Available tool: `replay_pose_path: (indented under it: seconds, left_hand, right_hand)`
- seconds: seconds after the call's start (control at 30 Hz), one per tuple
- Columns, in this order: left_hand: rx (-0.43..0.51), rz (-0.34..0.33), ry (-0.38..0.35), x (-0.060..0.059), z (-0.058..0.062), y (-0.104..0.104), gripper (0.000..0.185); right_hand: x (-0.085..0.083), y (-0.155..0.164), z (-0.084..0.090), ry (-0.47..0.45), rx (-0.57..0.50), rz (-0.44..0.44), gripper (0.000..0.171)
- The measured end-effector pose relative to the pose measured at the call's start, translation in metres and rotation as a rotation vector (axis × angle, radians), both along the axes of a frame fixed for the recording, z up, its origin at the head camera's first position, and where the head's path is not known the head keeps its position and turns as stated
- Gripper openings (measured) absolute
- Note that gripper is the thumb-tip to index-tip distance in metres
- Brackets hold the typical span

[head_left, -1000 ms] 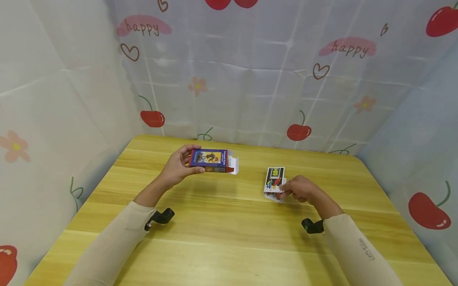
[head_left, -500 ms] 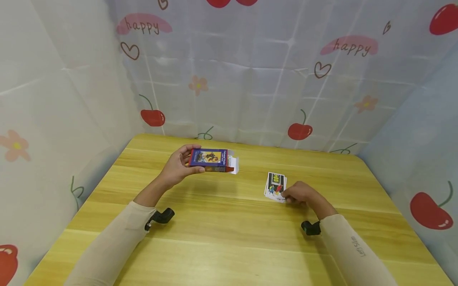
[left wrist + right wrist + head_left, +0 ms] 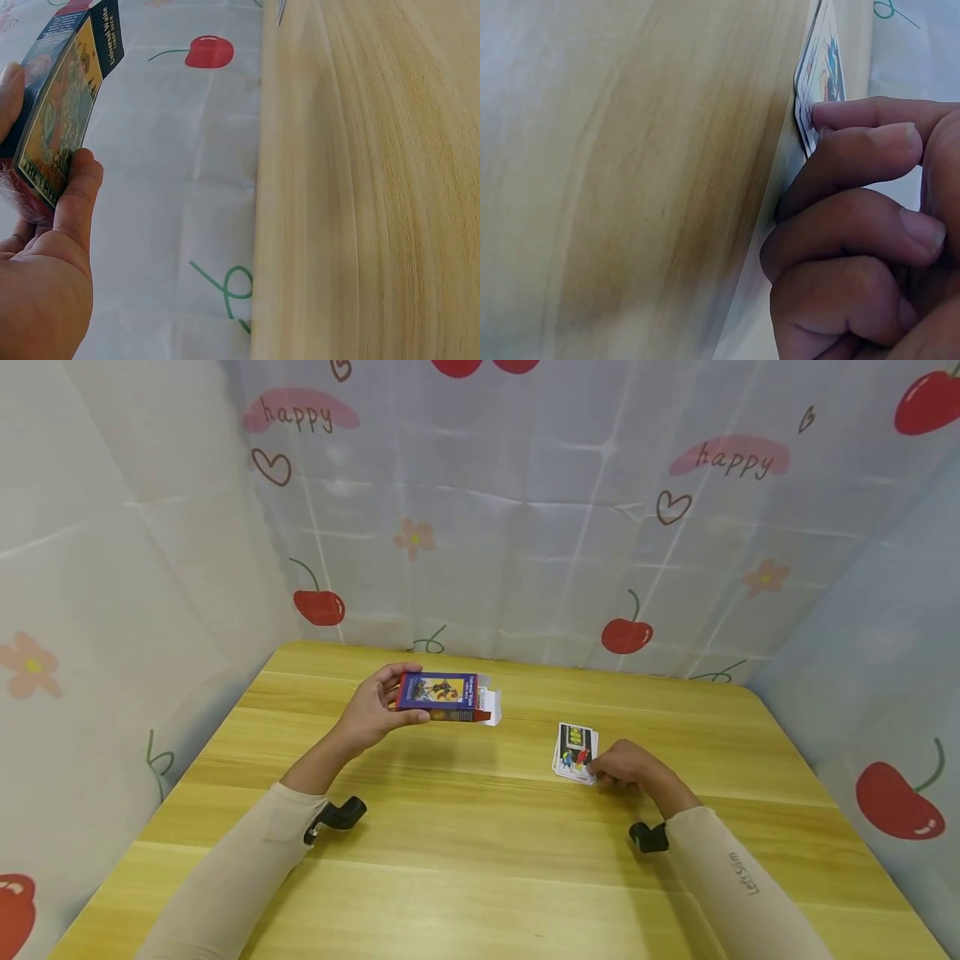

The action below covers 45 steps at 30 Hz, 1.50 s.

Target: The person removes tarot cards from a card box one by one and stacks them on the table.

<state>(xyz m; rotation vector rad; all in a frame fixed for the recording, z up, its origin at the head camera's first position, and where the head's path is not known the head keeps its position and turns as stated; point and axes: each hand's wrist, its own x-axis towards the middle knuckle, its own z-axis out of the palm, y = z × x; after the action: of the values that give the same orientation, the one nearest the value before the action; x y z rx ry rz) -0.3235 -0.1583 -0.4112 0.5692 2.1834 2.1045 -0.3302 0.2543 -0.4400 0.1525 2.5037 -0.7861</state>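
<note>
card box (image 3: 445, 697) left, above table (image 3: 465, 860) | cards (image 3: 576, 752) right, on table

A pale wooden counter (image 3: 480, 860) with a streaky yellow grain fills the floor of the booth. Around it on three sides hangs a creased whitish cloth backdrop (image 3: 525, 527), printed with red cherries (image 3: 626, 635), pink flowers (image 3: 414, 539), outlined hearts (image 3: 672, 507) and the word "happy" on pink patches (image 3: 729, 457). The cloth meets the counter's far edge, where a green stem curl (image 3: 430, 644) shows just above the wood.
</note>
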Motion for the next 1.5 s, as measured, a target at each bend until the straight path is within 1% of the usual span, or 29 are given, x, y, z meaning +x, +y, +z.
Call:
replay_pose_path:
  seconds: [0.3,0.43,0.57,0.67,0.73,0.77,0.83,0.87,0.93,0.97,1.0,1.03,1.07,1.13,1.2,1.27,1.37,1.43,1.5]
  left_hand:
    - [0.001,0.008,-0.001,0.002,0.001,-0.002,0.076]
    - [-0.009,0.007,0.005,0.003,0.002,-0.001,0.076]
    - [-0.014,0.011,0.016,0.003,0.004,-0.001,0.074]
    - [-0.016,0.011,0.019,0.002,0.004,0.0,0.073]
    - [-0.017,0.008,0.019,0.002,0.004,0.001,0.072]
    - [-0.016,0.007,0.02,0.002,0.004,0.002,0.071]
    - [-0.012,0.006,0.02,0.002,0.003,0.003,0.071]
    - [-0.012,0.008,0.021,0.002,0.003,0.003,0.071]
    - [-0.013,0.008,0.02,0.002,0.004,0.005,0.073]
    - [-0.013,0.005,0.018,0.002,0.004,0.006,0.073]
    - [-0.013,0.001,0.016,0.002,0.004,0.007,0.074]
    - [-0.013,-0.001,0.014,0.002,0.004,0.007,0.075]
    - [-0.012,-0.004,0.011,0.002,0.005,0.008,0.075]
    - [-0.004,-0.009,0.009,0.002,0.005,0.008,0.075]
    - [0.0,-0.01,0.009,0.003,0.005,0.008,0.075]
    - [0.001,-0.012,0.01,0.003,0.004,0.008,0.075]
    - [-0.001,-0.013,0.012,0.003,0.004,0.008,0.075]
    - [-0.004,-0.011,0.013,0.003,0.004,0.008,0.075]
    - [-0.005,-0.006,0.014,0.003,0.005,0.007,0.075]
  right_hand:
    - [0.004,-0.004,0.001,0.029,-0.014,-0.018,0.029]
    - [0.003,-0.003,0.0,0.051,-0.04,-0.034,0.033]
    - [0.002,-0.006,0.001,0.136,-0.061,-0.06,0.039]
    - [0.002,-0.016,0.009,0.236,-0.12,-0.076,0.039]
    - [0.004,-0.028,0.02,0.316,-0.207,-0.079,0.037]
    - [0.005,-0.035,0.026,0.35,-0.286,-0.078,0.036]
    - [0.006,-0.05,0.037,0.391,-0.493,-0.057,0.031]
    - [0.006,-0.058,0.043,0.396,-0.603,-0.038,0.027]
    - [0.008,-0.074,0.052,0.376,-0.803,-0.009,0.021]
    - [0.009,-0.08,0.056,0.36,-0.882,0.009,0.018]
    - [0.009,-0.085,0.059,0.353,-0.925,0.031,0.017]
    - [0.009,-0.091,0.061,0.355,-0.937,0.052,0.017]
    - [0.008,-0.097,0.064,0.366,-0.921,0.072,0.017]
    - [0.007,-0.105,0.067,0.397,-0.873,0.108,0.021]
    - [0.004,-0.113,0.068,0.426,-0.803,0.122,0.023]
    - [0.002,-0.119,0.068,0.456,-0.72,0.115,0.023]
    - [0.0,-0.127,0.068,0.486,-0.616,0.077,0.023]
    - [-0.001,-0.132,0.067,0.498,-0.561,0.055,0.024]
    - [-0.002,-0.136,0.067,0.499,-0.529,0.04,0.025]
